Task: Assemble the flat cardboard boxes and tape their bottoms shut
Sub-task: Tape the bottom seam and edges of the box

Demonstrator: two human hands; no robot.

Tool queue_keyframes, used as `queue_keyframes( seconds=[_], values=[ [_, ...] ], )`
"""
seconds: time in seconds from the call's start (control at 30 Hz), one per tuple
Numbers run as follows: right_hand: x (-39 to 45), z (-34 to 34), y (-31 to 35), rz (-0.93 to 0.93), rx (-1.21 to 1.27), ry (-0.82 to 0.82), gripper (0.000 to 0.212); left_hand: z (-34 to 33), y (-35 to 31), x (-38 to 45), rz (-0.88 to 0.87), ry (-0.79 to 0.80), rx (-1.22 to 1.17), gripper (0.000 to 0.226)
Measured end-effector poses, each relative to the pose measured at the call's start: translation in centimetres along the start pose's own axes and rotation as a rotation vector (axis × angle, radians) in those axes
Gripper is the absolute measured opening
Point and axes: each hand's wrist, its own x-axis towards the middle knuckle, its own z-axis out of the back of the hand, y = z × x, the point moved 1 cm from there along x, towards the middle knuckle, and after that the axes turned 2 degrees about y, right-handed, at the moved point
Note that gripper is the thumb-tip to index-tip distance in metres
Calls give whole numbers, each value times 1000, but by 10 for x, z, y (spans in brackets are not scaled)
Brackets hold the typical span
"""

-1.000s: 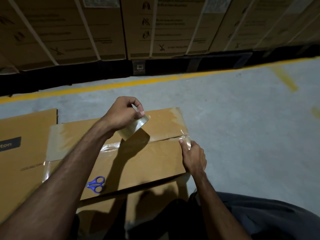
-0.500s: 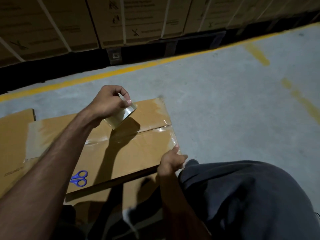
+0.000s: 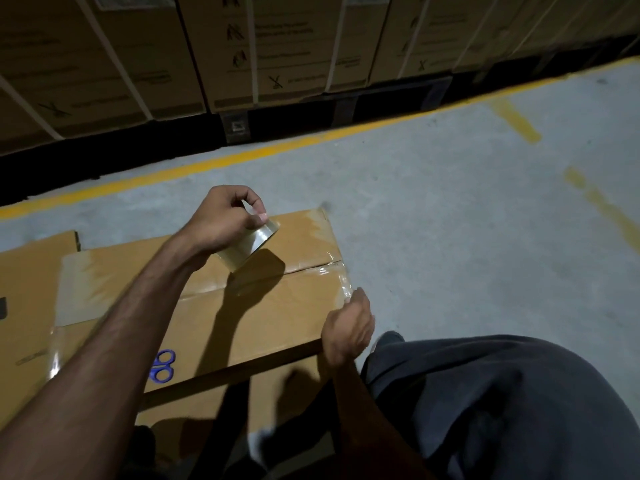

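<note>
1. On a grey concrete floor [image 3: 433, 220] marked by a yellow line [image 3: 242, 157], the cardboard box [image 3: 263, 306] sits at 6 o'clock from frame centre, its closed flaps facing up with glossy tape along the seam. Strapped stacked cartons [image 3: 284, 46] fill the 12 o'clock edge above dark pallets.
2. Reaching from 7 o'clock, the left hand [image 3: 225, 220] hovers over the far flap, fingers and thumb curled round a clear tape roll [image 3: 251, 244] held tilted just above the seam.
3. At the box's near right corner, about 5 o'clock, the right hand [image 3: 348, 327] has curled fingers at the taped edge; whether they pinch the tape end is unclear.
4. Blue scissors [image 3: 162, 367] lie on the near flap at 7 o'clock, partly hidden by the left forearm. Another flat cardboard sheet [image 3: 31, 258] lies at 9 o'clock. A dark trouser leg [image 3: 502, 403] covers the 4 o'clock corner.
</note>
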Motion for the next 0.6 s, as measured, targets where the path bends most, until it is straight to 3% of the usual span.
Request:
queue_keyframes(
  seconds=[0.13,0.27,0.4,0.6],
  values=[
    [27,14,10,148,-17,153,12,5,1,-1,-10,-15,-15,5],
    [79,-10,56,264,17,300,27,13,0,2,-18,-73,-48,3],
    [138,-34,99,360,43,440,20,21,8,6,7,-95,-63,2],
    [202,-31,132,586,-173,666,23,34,16,12,4,-126,-75,1]
  ],
)
